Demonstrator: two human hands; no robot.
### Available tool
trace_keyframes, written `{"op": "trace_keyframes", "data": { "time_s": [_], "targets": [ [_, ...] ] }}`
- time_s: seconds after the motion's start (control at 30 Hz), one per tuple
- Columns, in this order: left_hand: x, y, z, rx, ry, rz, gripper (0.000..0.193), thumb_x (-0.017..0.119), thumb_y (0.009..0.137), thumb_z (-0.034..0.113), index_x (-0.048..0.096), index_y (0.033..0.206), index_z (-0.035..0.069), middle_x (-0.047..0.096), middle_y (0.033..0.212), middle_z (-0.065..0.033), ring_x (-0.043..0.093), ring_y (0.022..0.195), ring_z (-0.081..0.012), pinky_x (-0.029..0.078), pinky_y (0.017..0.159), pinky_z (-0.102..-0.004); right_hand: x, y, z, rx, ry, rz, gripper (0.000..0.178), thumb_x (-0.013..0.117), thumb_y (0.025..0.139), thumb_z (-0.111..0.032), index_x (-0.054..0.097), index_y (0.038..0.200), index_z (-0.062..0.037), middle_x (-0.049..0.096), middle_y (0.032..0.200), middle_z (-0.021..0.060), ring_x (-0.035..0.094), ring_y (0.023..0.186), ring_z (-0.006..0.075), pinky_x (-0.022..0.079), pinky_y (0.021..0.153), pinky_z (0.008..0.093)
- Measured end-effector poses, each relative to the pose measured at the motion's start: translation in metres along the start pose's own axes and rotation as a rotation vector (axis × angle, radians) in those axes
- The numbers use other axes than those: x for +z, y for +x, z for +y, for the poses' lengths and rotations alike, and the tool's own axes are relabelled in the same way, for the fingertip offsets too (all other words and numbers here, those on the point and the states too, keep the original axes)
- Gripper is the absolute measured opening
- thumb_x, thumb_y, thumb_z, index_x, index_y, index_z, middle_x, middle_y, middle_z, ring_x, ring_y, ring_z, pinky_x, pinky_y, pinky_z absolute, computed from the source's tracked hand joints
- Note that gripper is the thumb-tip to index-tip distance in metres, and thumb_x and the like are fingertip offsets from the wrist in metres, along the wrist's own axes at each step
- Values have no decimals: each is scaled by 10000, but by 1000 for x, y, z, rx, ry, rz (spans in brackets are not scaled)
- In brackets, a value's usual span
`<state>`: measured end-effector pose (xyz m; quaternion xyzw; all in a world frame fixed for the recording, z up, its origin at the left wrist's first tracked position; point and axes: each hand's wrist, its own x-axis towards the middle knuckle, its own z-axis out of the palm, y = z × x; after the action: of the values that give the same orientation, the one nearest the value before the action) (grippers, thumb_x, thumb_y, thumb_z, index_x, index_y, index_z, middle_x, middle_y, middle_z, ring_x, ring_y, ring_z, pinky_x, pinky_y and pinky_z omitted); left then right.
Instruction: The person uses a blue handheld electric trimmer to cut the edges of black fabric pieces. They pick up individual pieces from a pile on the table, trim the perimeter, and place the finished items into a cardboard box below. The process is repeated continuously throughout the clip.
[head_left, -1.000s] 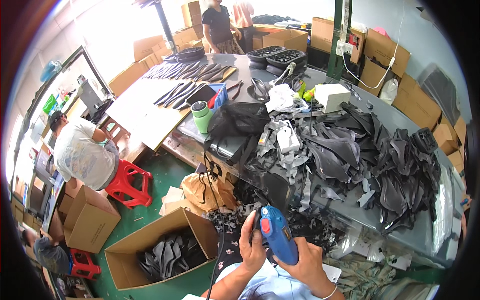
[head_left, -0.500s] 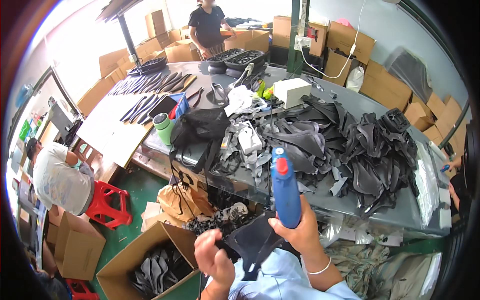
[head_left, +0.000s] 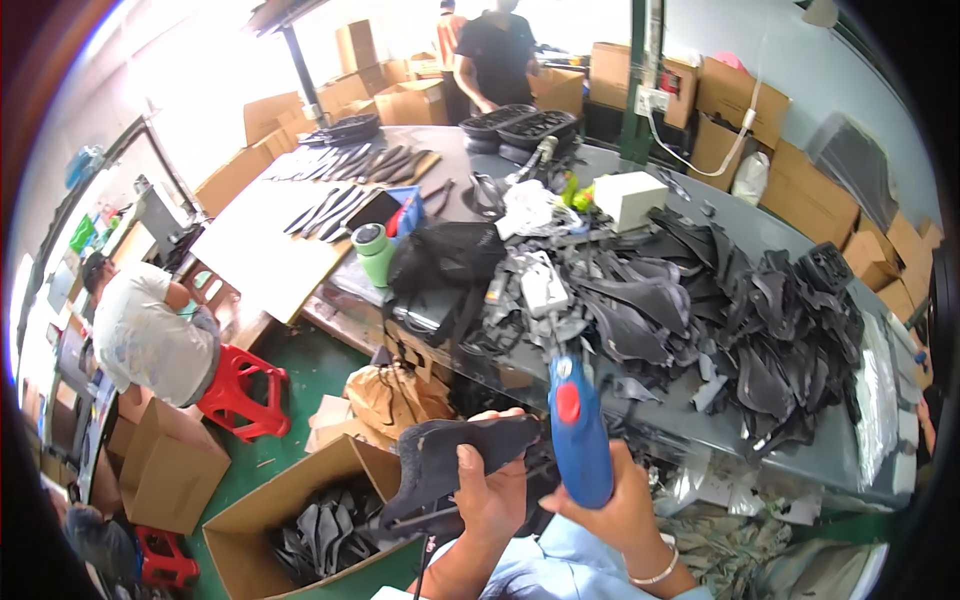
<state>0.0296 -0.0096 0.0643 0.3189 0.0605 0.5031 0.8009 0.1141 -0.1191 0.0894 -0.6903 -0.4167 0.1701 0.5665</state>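
My left hand (head_left: 493,492) grips a dark grey saddle-shaped piece (head_left: 445,462), thumb on its near face and fingers behind. The piece is held up in front of me, above the edge of an open carton. Close on its right, my right hand (head_left: 622,505) is wrapped round a blue handheld power tool (head_left: 580,440) with a red button on top. The tool's front points away from me toward the table; its tip is hard to make out. Past it lies a big heap of black saddle-shaped pieces (head_left: 640,310), mixed with grey scraps (head_left: 530,330).
An open carton (head_left: 235,540) with similar black pieces stands at lower left. On the table (head_left: 780,455) are a black bag (head_left: 440,260), a green bottle (head_left: 373,255) and a white box (head_left: 630,198). One person sits on a red stool (head_left: 243,390); others stand at the back.
My left hand, earlier raised with curled fingers, now grips the piece and has carried it up and left, away from my right hand. The tool is lower in view. The view has shifted left.
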Motion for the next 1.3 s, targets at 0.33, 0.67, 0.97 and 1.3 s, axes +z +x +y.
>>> {"op": "trace_keyframes", "data": {
  "time_s": [0.33,0.67,0.97,1.3],
  "targets": [
    [-1,11,17,276,-66,100,522,435,925,515,465,1236,97,510,1255,-115,495,1175,-260,450,955,-353,14,-31,-6,-115,-289,-124,590,840,602,-328,521,1001,-33,598,750,180,609,676,367,489,593,417],
    [-28,7,23,234,139,-49,459,393,957,448,467,1211,74,551,1200,-163,519,1139,-292,417,952,-391,9,-24,-1,-212,-268,-182,529,830,641,-314,512,928,-4,615,651,100,616,537,247,491,520,328],
    [-21,15,57,5,219,74,381,391,960,301,487,1149,-16,595,1073,-226,603,1013,-331,536,833,-421,-3,-25,14,-301,-500,-163,506,820,580,-216,525,941,-20,597,639,98,585,521,268,461,556,354],
    [-11,14,71,-41,344,84,291,547,861,118,537,1096,-54,602,1062,-167,596,989,-259,451,921,-393,-5,-24,11,-314,-532,-199,543,826,541,-186,524,959,-15,595,652,105,587,545,275,453,568,352]
  ]
}}
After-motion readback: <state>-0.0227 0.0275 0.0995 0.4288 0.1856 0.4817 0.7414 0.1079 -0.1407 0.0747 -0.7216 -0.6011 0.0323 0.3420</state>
